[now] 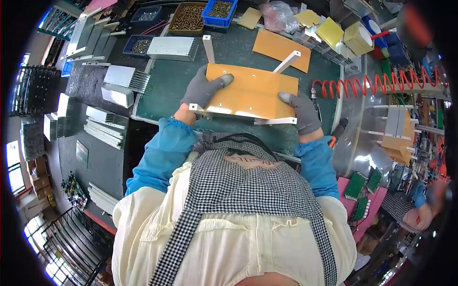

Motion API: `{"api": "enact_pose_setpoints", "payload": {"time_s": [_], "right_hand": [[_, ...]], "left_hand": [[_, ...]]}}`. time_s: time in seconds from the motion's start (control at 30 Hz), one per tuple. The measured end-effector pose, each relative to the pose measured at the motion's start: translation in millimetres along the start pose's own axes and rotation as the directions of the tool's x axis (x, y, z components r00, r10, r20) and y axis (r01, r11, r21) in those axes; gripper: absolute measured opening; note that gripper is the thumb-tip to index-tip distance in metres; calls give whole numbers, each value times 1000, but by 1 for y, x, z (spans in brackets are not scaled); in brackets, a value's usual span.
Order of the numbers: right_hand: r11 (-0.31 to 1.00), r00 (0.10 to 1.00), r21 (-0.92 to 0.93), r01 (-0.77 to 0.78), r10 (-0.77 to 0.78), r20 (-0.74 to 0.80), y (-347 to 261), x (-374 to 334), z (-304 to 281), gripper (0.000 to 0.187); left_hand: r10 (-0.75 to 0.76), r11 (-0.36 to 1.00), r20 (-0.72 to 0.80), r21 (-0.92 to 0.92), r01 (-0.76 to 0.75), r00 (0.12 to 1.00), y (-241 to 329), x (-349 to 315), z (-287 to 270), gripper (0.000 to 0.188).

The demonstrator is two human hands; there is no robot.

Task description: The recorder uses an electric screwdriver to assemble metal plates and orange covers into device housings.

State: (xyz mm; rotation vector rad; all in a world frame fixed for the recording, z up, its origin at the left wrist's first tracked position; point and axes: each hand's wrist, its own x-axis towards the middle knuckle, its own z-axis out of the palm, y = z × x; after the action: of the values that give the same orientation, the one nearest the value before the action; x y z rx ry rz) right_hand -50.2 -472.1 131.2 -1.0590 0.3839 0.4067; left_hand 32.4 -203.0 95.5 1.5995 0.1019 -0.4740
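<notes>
Both my hands hold an amber-coloured rectangular board point(253, 93) with small holes over the green bench mat. White square bars point(287, 62) stick out at its corners, two at the far side and two at the near side. My left hand point(202, 88), in a grey glove, is closed on the board's left end, with its thumb on the top face. My right hand point(304, 113), also gloved, grips the right end near a white bar point(275, 121), its thumb at the edge. Fingers under the board are hidden.
Another amber board point(282, 50) lies beyond. Finned heat sinks point(172, 48) stand at the left, near blue bins point(219, 13) of small metal parts. A red coiled hose point(377, 86) crosses the right. A co-worker point(415, 209) is at the far right, beyond green circuit boards point(355, 185).
</notes>
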Motion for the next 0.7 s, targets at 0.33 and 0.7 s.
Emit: {"api": "enact_pose_setpoints", "payload": {"time_s": [0.33, 0.7], "right_hand": [[986, 989, -87, 142, -145, -31, 11, 7, -8, 42], [996, 997, 88, 5, -12, 78, 8, 7, -7, 46]], "left_hand": [[-33, 996, -21, 87, 34, 999, 6, -2, -2, 68], [-18, 999, -34, 39, 19, 999, 10, -5, 1, 62]]}}
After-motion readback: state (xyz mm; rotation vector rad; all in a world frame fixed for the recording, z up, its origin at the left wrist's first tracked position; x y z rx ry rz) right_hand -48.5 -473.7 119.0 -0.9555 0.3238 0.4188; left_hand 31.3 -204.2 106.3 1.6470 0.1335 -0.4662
